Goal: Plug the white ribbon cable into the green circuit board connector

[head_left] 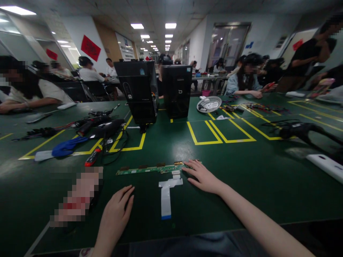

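A long, narrow green circuit board (144,170) lies across the table in front of me. From its right part a white flat ribbon cable (166,201) with a blue end hangs toward me, flat on the tabletop. My right hand (202,176) is open, its fingers spread over the right end of the board; the fingertips appear to touch it. My left hand (118,207) rests open on the table, left of the cable and nearer to me than the board. Its fingers are extended and hold nothing.
Two black computer towers (177,92) stand at the table's middle. On the left are a red-handled tool (93,157), a blue cloth-like item (69,146), black cables and a pixelated object (79,200). A white basket (209,104) sits back right. Several people sit around.
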Motion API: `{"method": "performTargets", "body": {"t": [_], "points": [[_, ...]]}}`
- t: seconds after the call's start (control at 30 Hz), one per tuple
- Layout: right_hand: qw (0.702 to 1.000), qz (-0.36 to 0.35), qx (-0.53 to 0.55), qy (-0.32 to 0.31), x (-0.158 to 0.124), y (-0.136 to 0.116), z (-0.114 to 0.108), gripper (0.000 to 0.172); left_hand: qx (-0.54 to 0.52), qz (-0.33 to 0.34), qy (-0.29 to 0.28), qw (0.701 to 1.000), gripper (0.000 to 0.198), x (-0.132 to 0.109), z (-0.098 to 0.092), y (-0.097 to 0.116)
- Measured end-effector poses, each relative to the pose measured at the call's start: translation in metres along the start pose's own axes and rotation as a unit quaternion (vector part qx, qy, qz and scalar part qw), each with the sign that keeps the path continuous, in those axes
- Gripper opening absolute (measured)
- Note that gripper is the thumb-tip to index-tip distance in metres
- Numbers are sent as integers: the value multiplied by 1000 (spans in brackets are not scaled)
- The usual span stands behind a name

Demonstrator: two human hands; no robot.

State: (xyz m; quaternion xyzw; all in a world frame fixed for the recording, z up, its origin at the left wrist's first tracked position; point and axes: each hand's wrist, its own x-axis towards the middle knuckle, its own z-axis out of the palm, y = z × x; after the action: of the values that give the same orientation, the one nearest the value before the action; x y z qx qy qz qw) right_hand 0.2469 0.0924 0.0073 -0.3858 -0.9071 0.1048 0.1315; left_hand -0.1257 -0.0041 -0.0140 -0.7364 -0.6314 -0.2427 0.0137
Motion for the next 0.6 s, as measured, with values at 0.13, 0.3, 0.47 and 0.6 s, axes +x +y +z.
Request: {"method": "performTargets", "body": {"t": [0.13,0.3,0.47,0.6], "points": [[1000,-4,-6,25,4,-11,5,47,15,7,3,1000,40,-3,4,-2],[999,1,-24,32,15,-26,13,47,25,3,-8,1000,42,2,8,1],[998,16,-39,52,25,-28,18,49,22,1,-6,1000,42,2,9,0],[998,12,-40,37,24,-27,17,51,18,-1,-4,1000,41,3,8,0]]}}
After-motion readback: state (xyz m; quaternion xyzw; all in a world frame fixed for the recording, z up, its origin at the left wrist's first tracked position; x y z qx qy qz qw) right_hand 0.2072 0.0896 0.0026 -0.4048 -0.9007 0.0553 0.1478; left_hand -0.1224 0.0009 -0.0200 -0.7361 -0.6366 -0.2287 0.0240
